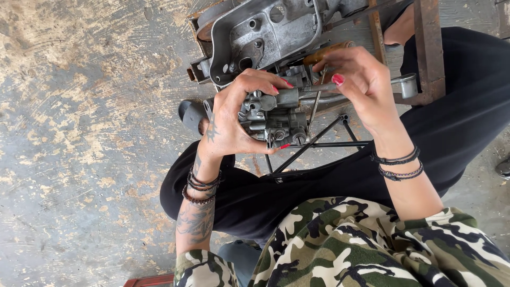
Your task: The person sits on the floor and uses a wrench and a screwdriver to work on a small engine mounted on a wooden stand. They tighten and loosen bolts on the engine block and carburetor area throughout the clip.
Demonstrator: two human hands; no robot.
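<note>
Nearest me, at six o'clock, is my camouflage shirt (361, 244), and above it my black trousers (255, 196), knees apart so the work sits between them. My left hand (228, 119), just left of centre, is wrapped around a small grey metal carburettor (276, 119): thumb underneath, fingers curled over the top. I judge that grip keeps the body from turning while the other hand works on it. My right hand (361, 85), at about two o'clock from the carburettor, is pinched narrow on a thin metal rod (314, 109) that runs down into the carburettor's side; I hold it with fingertips only, probably because the piece is slender and wants fine guiding. Whether the rod is threaded in or only resting there, I cannot tell. Beyond my hands, at twelve o'clock, a grey cast engine cover (265, 32) lies on a rusty steel stand (427, 48). The worn concrete floor (79, 133) fills nine o'clock.
</note>
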